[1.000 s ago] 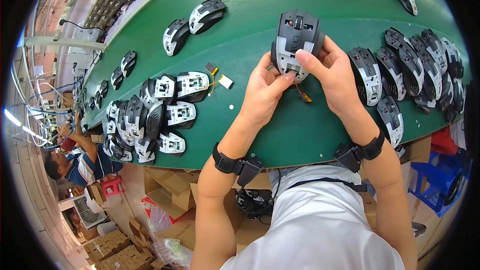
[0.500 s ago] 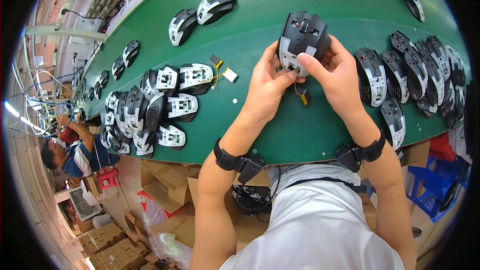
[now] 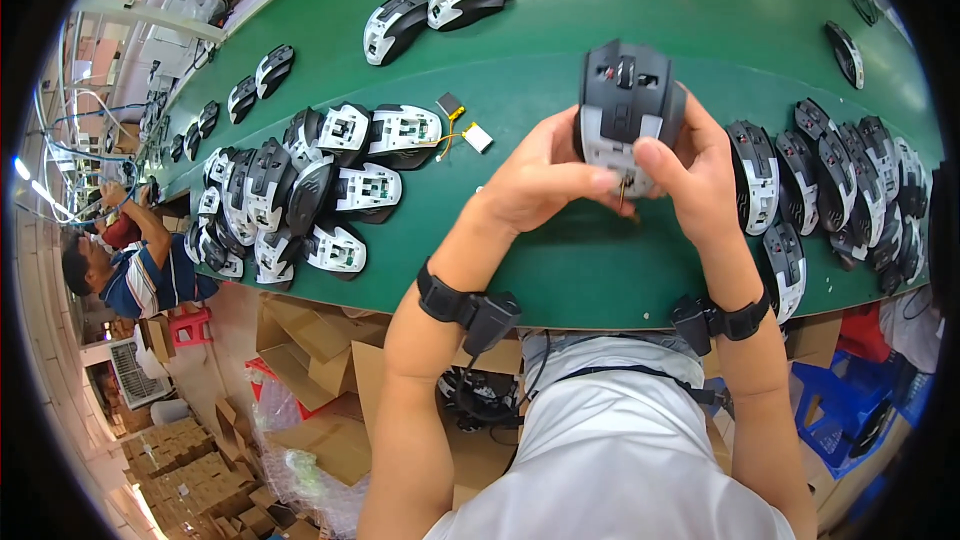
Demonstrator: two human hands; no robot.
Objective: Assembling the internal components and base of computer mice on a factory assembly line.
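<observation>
Gripped one dark-and-pale computer mouse (image 3: 628,108) between left hand (image 3: 560,168) and right hand (image 3: 695,160) above the table, with the right thumb on its pale lower end and the thin wire (image 3: 625,188) now close at the left thumb, rather than hanging clear with a battery as half a second earlier. Saw two loose batteries (image 3: 478,137) on the green tabletop (image 3: 560,50), between two mouse clusters (image 3: 268,187) too overlapped to count, and two paired mice (image 3: 470,0) beyond. Noticed, farther off, stacked cardboard boxes (image 3: 190,485), one red stool (image 3: 190,327) and one co-worker (image 3: 160,265).
</observation>
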